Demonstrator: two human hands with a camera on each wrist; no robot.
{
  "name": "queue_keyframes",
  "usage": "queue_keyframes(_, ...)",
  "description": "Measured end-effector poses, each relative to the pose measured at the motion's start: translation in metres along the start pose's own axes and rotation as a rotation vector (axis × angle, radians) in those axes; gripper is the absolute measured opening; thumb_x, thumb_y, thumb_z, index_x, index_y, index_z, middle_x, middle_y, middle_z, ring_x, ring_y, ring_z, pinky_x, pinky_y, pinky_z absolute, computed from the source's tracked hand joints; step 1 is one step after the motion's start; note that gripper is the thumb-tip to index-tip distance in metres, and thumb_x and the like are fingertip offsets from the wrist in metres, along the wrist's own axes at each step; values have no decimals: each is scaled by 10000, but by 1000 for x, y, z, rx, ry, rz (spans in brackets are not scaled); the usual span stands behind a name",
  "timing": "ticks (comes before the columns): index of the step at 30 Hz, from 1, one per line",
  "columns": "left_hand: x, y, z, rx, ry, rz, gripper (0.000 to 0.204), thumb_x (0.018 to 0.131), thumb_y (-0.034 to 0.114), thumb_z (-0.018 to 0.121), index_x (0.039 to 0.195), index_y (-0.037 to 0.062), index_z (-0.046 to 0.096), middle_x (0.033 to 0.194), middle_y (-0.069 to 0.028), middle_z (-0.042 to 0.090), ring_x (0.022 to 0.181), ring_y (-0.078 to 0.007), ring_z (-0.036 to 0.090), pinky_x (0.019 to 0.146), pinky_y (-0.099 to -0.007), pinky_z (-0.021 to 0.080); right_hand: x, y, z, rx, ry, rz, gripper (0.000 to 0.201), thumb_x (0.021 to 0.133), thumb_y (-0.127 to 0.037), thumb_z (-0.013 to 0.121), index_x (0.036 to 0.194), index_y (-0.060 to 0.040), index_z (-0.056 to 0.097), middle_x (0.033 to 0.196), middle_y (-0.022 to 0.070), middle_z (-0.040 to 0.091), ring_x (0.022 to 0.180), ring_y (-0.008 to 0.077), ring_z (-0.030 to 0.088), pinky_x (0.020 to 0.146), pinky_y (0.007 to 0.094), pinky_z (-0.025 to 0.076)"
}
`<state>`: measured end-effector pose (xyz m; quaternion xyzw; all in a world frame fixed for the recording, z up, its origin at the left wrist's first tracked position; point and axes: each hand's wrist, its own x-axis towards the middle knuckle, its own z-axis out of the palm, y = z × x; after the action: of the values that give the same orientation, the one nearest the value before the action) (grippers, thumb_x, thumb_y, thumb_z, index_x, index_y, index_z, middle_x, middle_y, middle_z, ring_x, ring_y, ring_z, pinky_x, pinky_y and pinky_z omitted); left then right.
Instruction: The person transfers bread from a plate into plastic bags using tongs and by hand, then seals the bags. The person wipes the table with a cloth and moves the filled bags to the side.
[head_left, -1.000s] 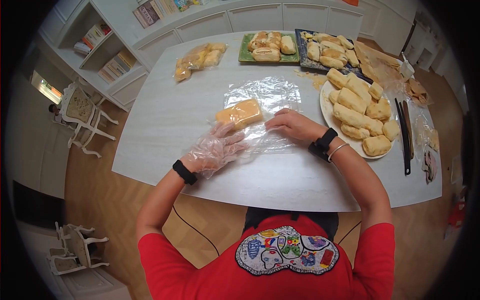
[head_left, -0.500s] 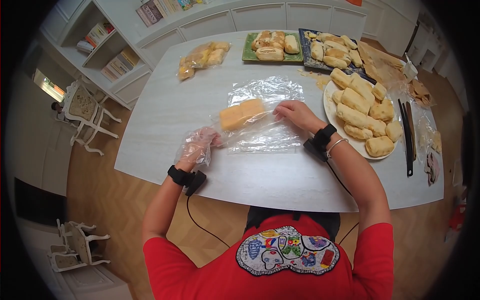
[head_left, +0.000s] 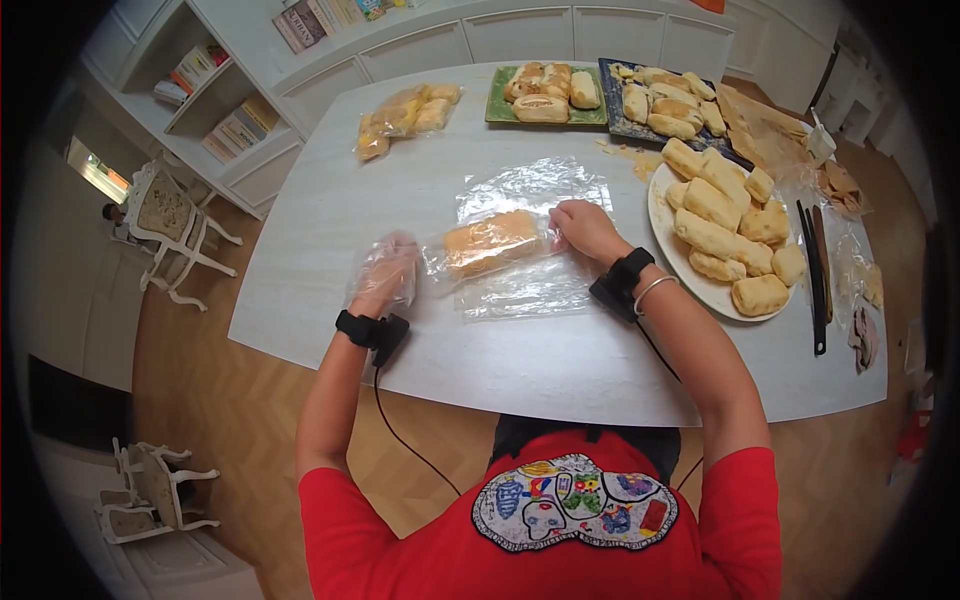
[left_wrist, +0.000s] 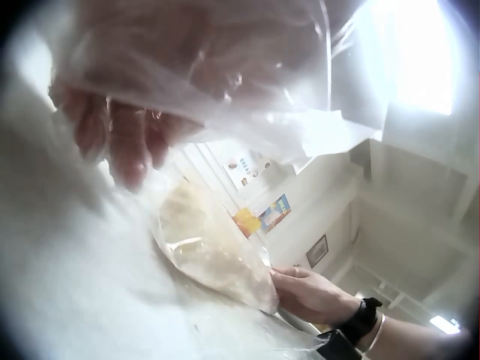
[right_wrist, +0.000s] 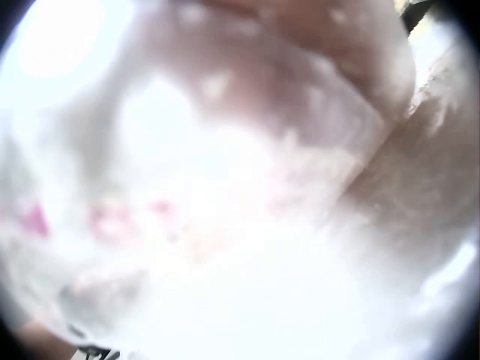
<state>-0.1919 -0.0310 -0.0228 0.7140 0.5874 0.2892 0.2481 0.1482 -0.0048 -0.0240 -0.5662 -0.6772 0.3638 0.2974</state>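
A yellowish loaf of bread (head_left: 490, 240) lies inside a clear plastic bag (left_wrist: 217, 262) near the middle of the table. My bare right hand (head_left: 588, 230) pinches the bag's right end; the right wrist view is mostly glare and blur. At the bag's left end is my left hand (head_left: 388, 272), in a loose clear plastic glove. In the left wrist view its fingers (left_wrist: 127, 150) hang down close to the bag's edge, with nothing seen between them. Flat, shiny clear plastic (head_left: 530, 190) lies under and around the bagged bread.
A white plate (head_left: 668, 252) heaped with bread rolls stands at the right, beside black tongs (head_left: 812, 280). Farther back are a green plate (head_left: 495, 115), a dark blue tray (head_left: 612, 115), both with rolls, and bagged bread (head_left: 405, 115). Wrist cables hang by the table edge.
My left hand has drawn back left from the bread to the bag's left end. My right hand stays at the right end, and the bread now looks squarer to the table edge.
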Motion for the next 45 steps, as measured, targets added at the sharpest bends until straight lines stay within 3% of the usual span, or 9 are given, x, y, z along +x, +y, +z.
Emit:
queue_keyframes(3,-5,63,-17,303,357,331,244,911,237,586,1088,72,620,1049,-96,627,947,-227,621,817,-349,518,3,1,3,8,0,24,317,901,-206,477,793,20,672,749,147,687,649,249,703,716,350,518)
queue_keyframes(6,-9,96,-5,722,226,826,365,886,255,625,1207,87,579,1154,-119,593,1035,-277,597,867,-373,513,5,2,3,19,-12,44,312,896,-203,479,796,14,681,724,141,691,632,249,702,715,344,526)
queue_keyframes(8,-10,119,17,447,-122,659,576,843,337,680,1319,62,511,1251,-141,550,1165,-332,522,983,-408,456,7,3,4,8,-8,42,310,893,-201,479,799,11,685,712,141,691,624,248,701,712,342,529)
queue_keyframes(15,16,119,47,570,-290,454,642,802,336,730,1323,62,470,1198,-165,561,1094,-345,558,911,-433,480,27,3,-2,125,-59,137,303,898,-201,542,719,17,652,593,77,617,495,163,571,496,306,450)
queue_keyframes(21,28,86,60,653,-49,665,390,847,244,645,1150,32,522,936,-154,602,852,-345,614,753,-433,512,27,-8,-2,337,-112,299,298,889,-235,569,656,-53,610,562,30,550,449,122,468,412,281,344)
queue_keyframes(29,44,88,5,454,64,355,375,871,355,658,1068,47,574,907,-174,655,814,-310,664,702,-390,540,19,-5,-7,558,-109,386,311,968,-297,433,1015,-26,579,767,65,638,546,117,523,472,269,424)
queue_keyframes(38,79,-29,-152,-459,24,-305,489,882,378,669,1190,9,579,985,-65,648,818,-146,640,696,-287,546,8,-12,0,383,-140,339,171,915,-182,516,918,-48,623,718,35,631,558,107,543,476,258,425)
queue_keyframes(43,99,-90,-136,-313,-11,-487,467,903,362,625,1248,51,588,1126,-109,636,978,-228,634,822,-333,530,8,-4,4,437,-106,328,167,915,-169,521,919,-43,631,710,30,630,558,103,541,490,245,425)
queue_keyframes(45,115,-146,-131,193,-27,-472,432,906,354,586,1280,140,575,1227,-123,603,1096,-290,583,935,-374,476,6,-5,2,396,-115,297,189,959,-171,493,950,-40,629,719,20,636,579,85,570,526,222,464)
